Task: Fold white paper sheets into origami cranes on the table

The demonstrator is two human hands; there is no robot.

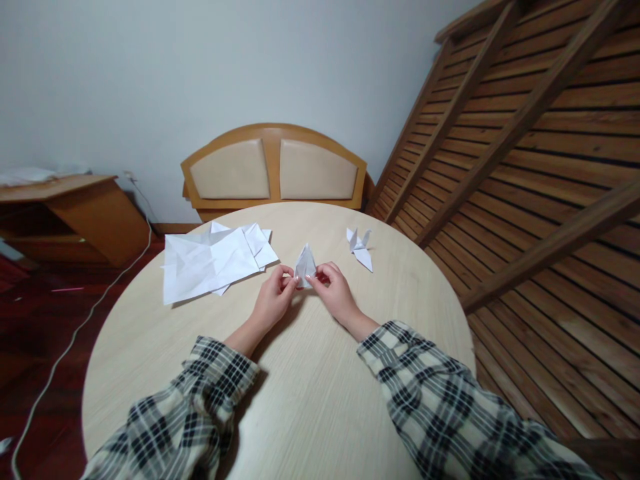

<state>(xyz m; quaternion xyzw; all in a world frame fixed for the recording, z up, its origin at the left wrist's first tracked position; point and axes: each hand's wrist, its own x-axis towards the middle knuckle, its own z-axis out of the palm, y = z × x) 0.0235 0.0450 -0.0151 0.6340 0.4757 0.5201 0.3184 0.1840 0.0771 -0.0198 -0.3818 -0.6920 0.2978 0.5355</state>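
A small folded piece of white paper [305,263], pointed at the top, is held upright over the round wooden table [300,400]. My left hand [273,298] pinches its lower left corner with closed fingers. My right hand [334,288] pinches its lower right corner, fingers closed too. Both arms wear plaid sleeves. A finished white paper crane [361,247] lies on the table just beyond and right of my hands.
A loose stack of creased white paper sheets [213,262] lies at the table's far left. A wooden chair back [274,170] stands behind the table. A slatted wooden frame [525,167] leans at right. A low wooden cabinet [75,213] and a white cable [70,347] are at left.
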